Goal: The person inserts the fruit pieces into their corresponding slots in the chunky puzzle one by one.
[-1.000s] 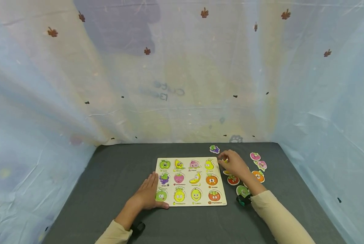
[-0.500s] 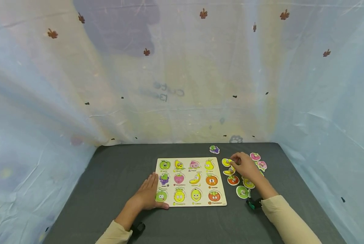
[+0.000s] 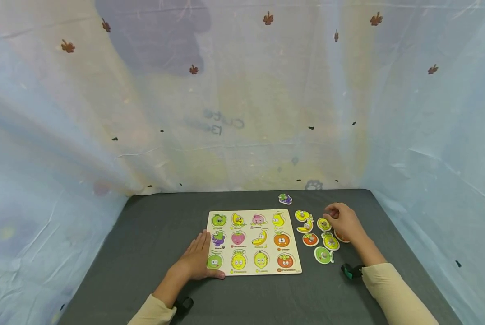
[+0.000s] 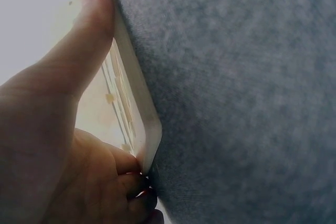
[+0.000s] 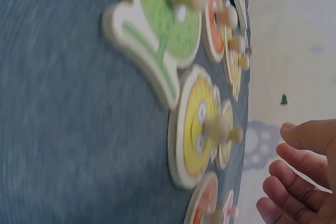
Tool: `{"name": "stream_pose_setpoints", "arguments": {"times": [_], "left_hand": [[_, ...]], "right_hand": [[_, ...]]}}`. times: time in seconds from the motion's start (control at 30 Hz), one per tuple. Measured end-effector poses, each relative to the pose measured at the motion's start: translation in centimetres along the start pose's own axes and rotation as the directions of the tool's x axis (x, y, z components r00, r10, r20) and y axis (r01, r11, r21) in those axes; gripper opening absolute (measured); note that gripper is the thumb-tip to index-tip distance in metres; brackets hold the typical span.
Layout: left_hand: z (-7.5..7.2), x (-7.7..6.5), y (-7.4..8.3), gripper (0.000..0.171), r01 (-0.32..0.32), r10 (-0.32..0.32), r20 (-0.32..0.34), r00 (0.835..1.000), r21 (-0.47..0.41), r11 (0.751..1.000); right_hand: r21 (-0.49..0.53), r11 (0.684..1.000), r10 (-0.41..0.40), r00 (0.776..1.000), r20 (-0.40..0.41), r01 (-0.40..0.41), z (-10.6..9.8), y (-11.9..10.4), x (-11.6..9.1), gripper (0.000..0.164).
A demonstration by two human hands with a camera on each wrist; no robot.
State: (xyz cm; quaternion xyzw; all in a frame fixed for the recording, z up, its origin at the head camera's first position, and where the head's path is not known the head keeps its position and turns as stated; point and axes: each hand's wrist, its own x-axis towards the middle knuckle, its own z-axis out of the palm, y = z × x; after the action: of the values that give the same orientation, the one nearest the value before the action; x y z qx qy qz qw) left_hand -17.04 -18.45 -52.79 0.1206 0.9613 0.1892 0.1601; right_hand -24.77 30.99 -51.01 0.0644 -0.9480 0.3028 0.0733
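puzzle board (image 3: 253, 242) labels too small to read; left hand (image 3: 196, 260) flat on edge; right hand (image 3: 343, 221) loosely curled, empty

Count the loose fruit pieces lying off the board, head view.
8 visible: purple grape piece behind the wooden puzzle board; six clustered right of it; one orange piece partly under the right hand. More may be hidden beneath it.

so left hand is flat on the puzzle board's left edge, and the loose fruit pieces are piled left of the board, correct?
Not quite. The left hand does rest on the puzzle board's left edge, but the loose fruit pieces lie to the right of the board, beside the right hand. The head view shows this.
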Motion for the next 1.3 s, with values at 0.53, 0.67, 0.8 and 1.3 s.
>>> {"name": "stream_pose_setpoints", "arguments": {"times": [0.53, 0.67, 0.8, 1.3], "left_hand": [[0.0, 0.0, 0.1, 0.141, -0.002, 0.002, 0.001, 1.000, 0.011, 1.000], [0.1, 0.0, 0.1, 0.141, -0.007, 0.007, 0.001, 1.000, 0.005, 1.000], [0.0, 0.0, 0.0, 0.142, -0.016, 0.016, 0.004, 1.000, -0.020, 1.000], [-0.1, 0.1, 0.1, 0.141, -0.007, 0.007, 0.001, 1.000, 0.006, 1.000]], "right_hand": [[-0.029, 0.996, 0.086, 0.994, -0.069, -0.088, -1.8, 3.9, -0.4, 0.031], [-0.044, 0.994, 0.097, 0.991, -0.089, -0.101, -2.1, 5.1, -0.4, 0.028], [-0.037, 0.991, 0.128, 0.989, -0.080, -0.131, -2.6, 6.0, -0.4, 0.029], [-0.047, 0.974, 0.219, 0.975, -0.038, -0.220, -2.2, 7.5, 0.0, 0.032]]}}
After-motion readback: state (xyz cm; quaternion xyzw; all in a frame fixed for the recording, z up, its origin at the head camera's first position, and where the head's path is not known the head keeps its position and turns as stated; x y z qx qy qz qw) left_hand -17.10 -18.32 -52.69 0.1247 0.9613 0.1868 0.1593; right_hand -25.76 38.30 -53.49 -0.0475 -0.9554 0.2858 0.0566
